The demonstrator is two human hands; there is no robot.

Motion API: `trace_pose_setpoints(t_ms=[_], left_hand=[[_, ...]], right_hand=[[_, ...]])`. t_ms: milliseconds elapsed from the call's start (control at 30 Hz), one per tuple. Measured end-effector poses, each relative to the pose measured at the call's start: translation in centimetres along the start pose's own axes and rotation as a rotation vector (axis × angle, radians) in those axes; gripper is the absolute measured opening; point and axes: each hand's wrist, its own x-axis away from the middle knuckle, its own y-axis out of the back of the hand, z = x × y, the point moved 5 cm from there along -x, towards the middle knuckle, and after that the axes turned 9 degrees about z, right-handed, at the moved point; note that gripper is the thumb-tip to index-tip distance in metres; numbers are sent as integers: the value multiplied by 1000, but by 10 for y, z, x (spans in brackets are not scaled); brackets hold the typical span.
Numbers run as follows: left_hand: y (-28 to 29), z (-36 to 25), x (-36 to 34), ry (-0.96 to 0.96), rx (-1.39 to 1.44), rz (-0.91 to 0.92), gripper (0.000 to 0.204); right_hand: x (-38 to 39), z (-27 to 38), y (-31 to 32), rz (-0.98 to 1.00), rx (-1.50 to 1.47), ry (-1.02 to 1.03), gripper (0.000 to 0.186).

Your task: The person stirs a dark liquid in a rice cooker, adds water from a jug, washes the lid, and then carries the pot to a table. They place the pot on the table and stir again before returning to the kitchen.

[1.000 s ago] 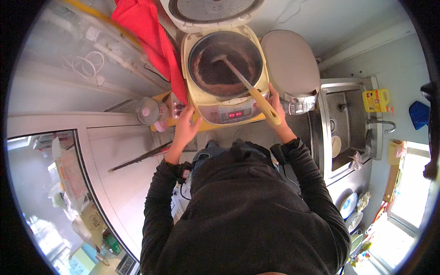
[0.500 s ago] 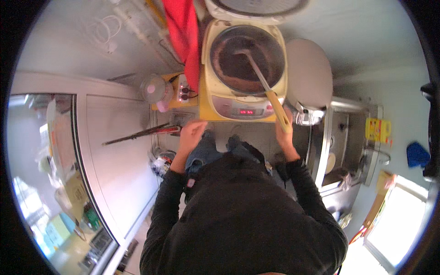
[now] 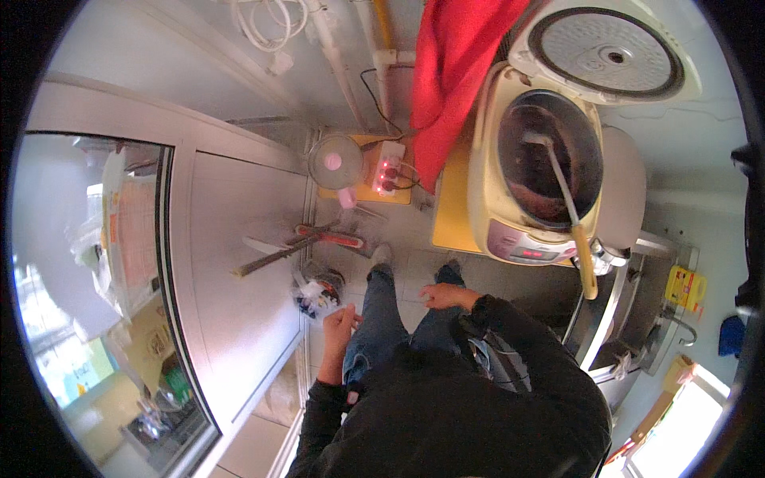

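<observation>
My left hand hangs low beside my legs with fingers curled; whether it holds anything is not visible. My right hand is lowered over my thighs, fingers loosely apart and empty. Above and right stands the cream rice cooker, its lid raised and a long ladle with a yellow handle resting in the dark pot. A second, grey cooker is partly hidden behind it. Red cloth hangs beside the cream cooker.
A power strip and a clear jar share a yellow board. Stick-like tools lean by the left door, near a bag-lined bin. A steel sink is at right, with a yellow jug.
Both hands have left the cream cooker and come down toward my body. The view has swung left, shifting the cookers to the right of the picture and showing more of the floor.
</observation>
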Motion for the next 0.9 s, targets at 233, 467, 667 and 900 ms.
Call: trace_pose_setpoints(t_ms=[233,467,667,900], left_hand=[[81,66,19,43,175,35,15],[123,125,40,183,193,-12,17],[126,142,35,245,259,19,15],[121,127,26,224,269,74,16]], right_hand=[[-177,3,86,-723,146,92,39],[-242,-17,248,-1075,415,-339,36],[-261,-6,288,-1252,991,-204,24],[-270,-3,301,-779,710,-435,39]])
